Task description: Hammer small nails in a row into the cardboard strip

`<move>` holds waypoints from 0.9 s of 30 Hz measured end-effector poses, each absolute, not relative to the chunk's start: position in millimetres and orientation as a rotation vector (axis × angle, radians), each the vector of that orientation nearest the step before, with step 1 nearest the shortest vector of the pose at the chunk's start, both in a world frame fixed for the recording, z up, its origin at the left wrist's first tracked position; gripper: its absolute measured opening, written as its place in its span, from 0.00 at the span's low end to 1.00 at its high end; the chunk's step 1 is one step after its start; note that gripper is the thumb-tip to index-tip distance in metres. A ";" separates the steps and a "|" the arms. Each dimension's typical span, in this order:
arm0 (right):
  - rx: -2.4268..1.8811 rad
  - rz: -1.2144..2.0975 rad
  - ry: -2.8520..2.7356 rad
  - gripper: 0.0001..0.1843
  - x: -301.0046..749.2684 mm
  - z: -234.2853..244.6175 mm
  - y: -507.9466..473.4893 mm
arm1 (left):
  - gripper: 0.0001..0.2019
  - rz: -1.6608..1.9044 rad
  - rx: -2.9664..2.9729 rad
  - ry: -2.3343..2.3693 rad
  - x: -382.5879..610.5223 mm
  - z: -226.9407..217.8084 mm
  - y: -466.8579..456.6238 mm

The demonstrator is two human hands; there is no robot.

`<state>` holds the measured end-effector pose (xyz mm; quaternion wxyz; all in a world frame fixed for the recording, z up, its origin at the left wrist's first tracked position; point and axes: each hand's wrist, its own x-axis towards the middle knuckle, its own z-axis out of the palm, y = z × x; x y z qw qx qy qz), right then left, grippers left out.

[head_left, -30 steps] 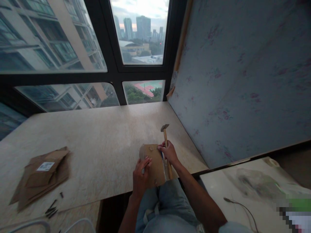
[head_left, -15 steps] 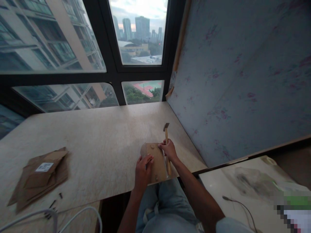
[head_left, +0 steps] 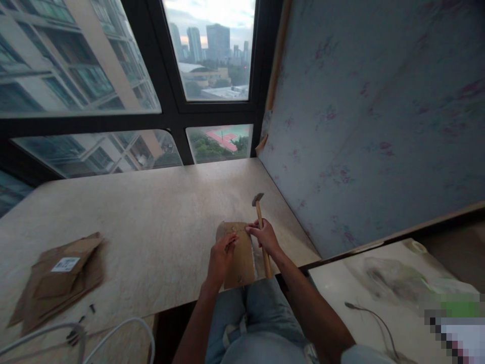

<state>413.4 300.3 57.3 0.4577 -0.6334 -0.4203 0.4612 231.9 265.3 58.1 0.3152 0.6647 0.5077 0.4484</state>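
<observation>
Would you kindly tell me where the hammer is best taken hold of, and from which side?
Probably by the lower part of its wooden handle, coming from the person's right: the metal head points away from the person, and that slim, straight length extends bare below the right hand, which grips it farther up.

Left hand [head_left: 221, 259]: I see it has moved forward on the cardboard [head_left: 243, 260], its fingers now nearer the far edge.
Cardboard: its near edge reaches over the lap slightly less than one second ago.
Hammer [head_left: 259, 215]: its handle leans a little more, lower end to the right.
White cable [head_left: 147, 328]: it has risen and now crosses before the small black pieces [head_left: 71, 337].
My view: turned slightly right.
</observation>
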 end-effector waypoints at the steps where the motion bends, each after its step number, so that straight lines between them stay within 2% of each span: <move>1: -1.557 1.143 -1.034 0.20 413.6 56.7 299.6 | 0.11 1.173 1.741 1.327 232.4 56.4 266.3; 10: -1.521 1.160 -1.027 0.22 411.2 58.9 301.1 | 0.10 1.255 1.617 1.341 233.9 50.8 259.1; 18: -1.515 1.245 -0.986 0.23 416.0 79.3 308.6 | 0.11 1.267 1.675 1.321 231.6 69.7 251.7; 24: -1.655 1.390 -0.945 0.15 427.9 77.5 328.7 | 0.10 1.334 1.696 1.339 226.8 84.6 250.7; 27: -1.722 1.437 -0.939 0.17 429.4 71.8 332.4 | 0.11 1.335 1.703 1.359 223.4 81.7 254.6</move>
